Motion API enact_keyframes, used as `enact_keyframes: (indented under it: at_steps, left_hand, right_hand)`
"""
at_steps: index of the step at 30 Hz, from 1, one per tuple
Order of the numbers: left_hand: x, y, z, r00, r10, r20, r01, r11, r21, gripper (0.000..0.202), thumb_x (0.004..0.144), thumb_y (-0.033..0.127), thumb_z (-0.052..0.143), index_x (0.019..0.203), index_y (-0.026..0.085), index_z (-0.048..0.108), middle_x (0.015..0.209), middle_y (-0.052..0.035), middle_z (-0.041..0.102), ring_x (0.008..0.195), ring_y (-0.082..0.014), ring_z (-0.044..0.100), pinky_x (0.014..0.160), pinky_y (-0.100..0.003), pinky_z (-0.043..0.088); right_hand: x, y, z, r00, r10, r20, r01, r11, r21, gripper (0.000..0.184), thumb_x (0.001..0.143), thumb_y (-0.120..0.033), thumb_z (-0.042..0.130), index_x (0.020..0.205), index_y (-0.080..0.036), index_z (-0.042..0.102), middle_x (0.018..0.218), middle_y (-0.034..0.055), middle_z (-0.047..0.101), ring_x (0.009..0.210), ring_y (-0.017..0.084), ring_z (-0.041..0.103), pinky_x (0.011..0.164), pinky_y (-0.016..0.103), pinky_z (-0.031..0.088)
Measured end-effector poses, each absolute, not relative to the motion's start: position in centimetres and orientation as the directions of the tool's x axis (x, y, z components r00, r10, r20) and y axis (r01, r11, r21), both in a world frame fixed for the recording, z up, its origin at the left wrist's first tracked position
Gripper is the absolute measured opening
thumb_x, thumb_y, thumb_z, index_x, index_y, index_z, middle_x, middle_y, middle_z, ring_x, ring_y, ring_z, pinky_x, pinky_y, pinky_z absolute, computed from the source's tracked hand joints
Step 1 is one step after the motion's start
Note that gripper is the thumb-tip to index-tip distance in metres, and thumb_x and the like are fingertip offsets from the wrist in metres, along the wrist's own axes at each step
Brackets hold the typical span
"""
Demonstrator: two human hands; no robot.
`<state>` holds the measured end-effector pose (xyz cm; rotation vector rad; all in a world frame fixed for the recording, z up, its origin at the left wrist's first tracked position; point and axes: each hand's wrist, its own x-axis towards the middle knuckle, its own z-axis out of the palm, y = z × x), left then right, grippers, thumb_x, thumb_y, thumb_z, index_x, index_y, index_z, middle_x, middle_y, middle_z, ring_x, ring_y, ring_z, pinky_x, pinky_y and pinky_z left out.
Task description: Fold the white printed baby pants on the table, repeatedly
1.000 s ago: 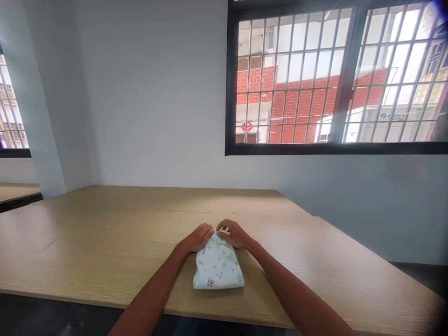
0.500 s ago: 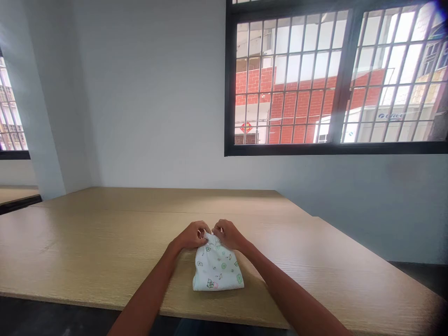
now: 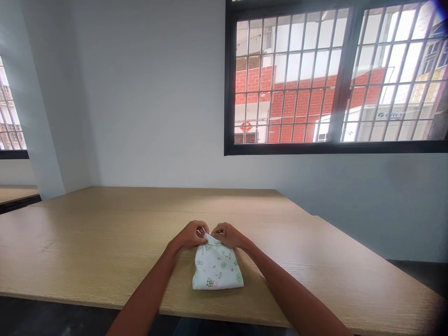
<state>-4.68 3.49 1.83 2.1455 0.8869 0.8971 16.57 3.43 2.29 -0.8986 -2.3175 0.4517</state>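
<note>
A folded white cloth with small green, dark and pink prints lies near the front of the table. Its far end is narrow and gathered, while the near end spreads wide and flat. Whether it is a garment or a pouch I cannot tell. At the left corner of the gathered end, my left hand is closed, thumb and fingers pinching the fabric. My right hand grips the right side of that same end, its fingers curled over the edge. The fingertips of both hands are partly hidden.
The pale wooden table reaches back to a grey wall, with its front edge close to me. A dark-framed barred window is set in the wall at right. A pillar stands at left.
The gathered end of the cloth looks flatter and more spread between my fingers. A thin white loop near my left hand no longer shows clearly. Both hands stay in nearly the same place.
</note>
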Motion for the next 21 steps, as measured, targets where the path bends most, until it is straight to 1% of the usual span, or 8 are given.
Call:
enact_keyframes:
  at_steps: [4,6,9,12,14,17,19,21]
  left_hand:
    - [-4.7,3.5,1.7,0.542,0.766,0.346,0.323,-0.569,0.756,0.021,0.059,0.012,0.064,0.079,0.015,0.068,0.065,0.0036,0.055,0.061,-0.0105,0.051,0.057,-0.021,0.041]
    - [-4.6,3.5,1.7,0.543,0.766,0.345,0.322,-0.570,0.756,0.021,0.059,0.013,0.065,0.080,0.015,0.069,0.065,0.0034,0.055,0.061,-0.0107,0.051,0.057,-0.021,0.042]
    - [-4.7,3.5,1.8,0.536,0.775,0.334,0.330,-0.557,0.762,0.023,0.059,0.014,0.068,0.081,0.015,0.070,0.065,0.0029,0.056,0.062,-0.0116,0.053,0.059,-0.022,0.044]
    - [-4.7,3.4,1.9,0.522,0.787,0.329,0.327,-0.541,0.775,0.026,0.061,0.018,0.071,0.087,0.014,0.072,0.067,0.0014,0.059,0.064,-0.0130,0.056,0.062,-0.023,0.046]
    - [-4.7,3.5,2.1,0.521,0.789,0.325,0.323,-0.534,0.781,0.028,0.066,0.024,0.072,0.092,0.014,0.073,0.073,-0.0017,0.064,0.068,-0.0146,0.059,0.064,-0.024,0.047]
    - [-4.7,3.6,2.1,0.525,0.787,0.325,0.325,-0.538,0.778,0.030,0.075,0.031,0.067,0.098,0.015,0.073,0.089,-0.0066,0.070,0.075,-0.0169,0.062,0.067,-0.025,0.049]
    - [-4.8,3.8,1.9,0.532,0.781,0.326,0.333,-0.547,0.768,0.030,0.078,0.033,0.063,0.101,0.016,0.073,0.098,-0.0076,0.071,0.077,-0.0173,0.062,0.068,-0.026,0.049]
    - [-4.8,4.0,1.7,0.534,0.784,0.317,0.372,-0.555,0.744,0.032,0.080,0.034,0.061,0.102,0.016,0.072,0.099,-0.0074,0.071,0.078,-0.0174,0.061,0.068,-0.026,0.048]
  right_hand:
    - [16.7,3.2,2.5,-0.614,0.677,0.405,0.479,0.728,-0.490,0.018,0.082,-0.019,0.058,0.078,-0.019,0.075,0.077,0.0023,0.072,0.071,0.017,0.063,0.062,0.023,0.044]
    - [16.6,3.0,2.6,-0.618,0.674,0.405,0.489,0.733,-0.473,0.018,0.080,-0.016,0.058,0.075,-0.019,0.074,0.075,0.0015,0.071,0.068,0.016,0.062,0.062,0.023,0.043]
    - [16.4,2.9,2.6,-0.587,0.692,0.419,0.525,0.720,-0.453,0.018,0.078,-0.011,0.057,0.072,-0.018,0.073,0.075,0.0027,0.070,0.067,0.016,0.060,0.061,0.024,0.041]
    - [16.3,2.9,2.4,-0.534,0.721,0.440,0.559,0.692,-0.456,0.019,0.081,-0.011,0.054,0.075,-0.016,0.071,0.078,0.0044,0.069,0.069,0.016,0.060,0.060,0.024,0.040]
    - [16.1,2.9,2.3,-0.497,0.740,0.453,0.574,0.672,-0.467,0.020,0.083,-0.011,0.052,0.076,-0.016,0.069,0.079,0.0049,0.069,0.071,0.016,0.060,0.060,0.024,0.040]
    - [16.0,3.0,2.2,-0.445,0.762,0.471,0.590,0.645,-0.486,0.020,0.086,-0.011,0.050,0.077,-0.016,0.067,0.078,0.0046,0.067,0.071,0.016,0.060,0.061,0.024,0.041]
    - [15.8,3.1,1.9,-0.413,0.773,0.482,0.599,0.629,-0.495,0.019,0.087,-0.011,0.049,0.079,-0.016,0.066,0.079,0.0044,0.067,0.072,0.016,0.059,0.062,0.025,0.041]
    - [15.6,3.2,1.7,-0.388,0.780,0.490,0.607,0.617,-0.502,0.018,0.087,-0.012,0.050,0.080,-0.016,0.065,0.081,0.0044,0.066,0.074,0.017,0.059,0.064,0.025,0.041]
